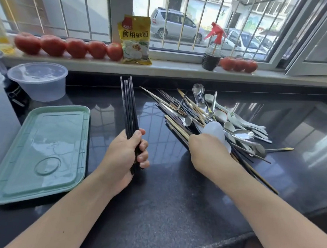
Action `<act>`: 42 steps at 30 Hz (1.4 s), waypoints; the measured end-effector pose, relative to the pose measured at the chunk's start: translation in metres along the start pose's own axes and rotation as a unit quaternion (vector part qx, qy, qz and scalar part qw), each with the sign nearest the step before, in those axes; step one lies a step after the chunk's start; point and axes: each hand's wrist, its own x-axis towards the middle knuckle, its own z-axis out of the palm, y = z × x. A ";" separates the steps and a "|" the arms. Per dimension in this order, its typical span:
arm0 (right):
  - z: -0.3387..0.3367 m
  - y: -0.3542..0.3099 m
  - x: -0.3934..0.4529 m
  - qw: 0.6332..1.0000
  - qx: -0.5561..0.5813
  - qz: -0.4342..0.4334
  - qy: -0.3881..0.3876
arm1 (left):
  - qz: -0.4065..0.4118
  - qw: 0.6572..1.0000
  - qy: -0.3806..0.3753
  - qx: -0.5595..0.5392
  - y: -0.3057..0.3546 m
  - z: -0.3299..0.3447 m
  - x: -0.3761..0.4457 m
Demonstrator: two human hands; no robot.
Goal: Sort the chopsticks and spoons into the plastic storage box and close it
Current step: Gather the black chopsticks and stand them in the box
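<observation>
Near me the dark counter [172, 210] is bare, with lots of room between my two arms. My left hand [125, 156] is closed tight around a bunch of dark chopsticks [129, 106]; they stand up and lean a little away from me. My right hand [207, 153] reaches into the messy pile of chopsticks and spoons [216, 123] on the right, fingers tucked in among the sticks, but I cannot tell if it holds one. Some sticks poke out past my wrist toward the near edge. On the left lies the green lid [42, 151], flat, close to the counter's left edge. Farther left-back sits a clear round tub [38, 80]. Far away, tomatoes [67, 47], a yellow bag [135, 39] and a spray bottle [212, 48] line the windowsill.
</observation>
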 end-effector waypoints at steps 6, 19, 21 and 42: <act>-0.020 -0.016 0.007 0.999 -0.032 -0.018 -0.009 | -0.003 0.999 0.003 0.037 0.003 -0.001 0.000; -0.058 0.007 0.029 0.852 -0.128 -0.422 0.282 | -0.139 0.984 -0.110 0.002 0.021 0.006 -0.019; -0.054 -0.001 0.035 0.822 -0.139 -0.456 0.312 | -0.153 0.978 -0.141 -0.027 0.018 0.009 -0.021; 0.058 0.079 -0.101 0.933 0.249 0.243 0.090 | -0.076 0.987 -0.096 -0.102 -0.011 0.014 -0.008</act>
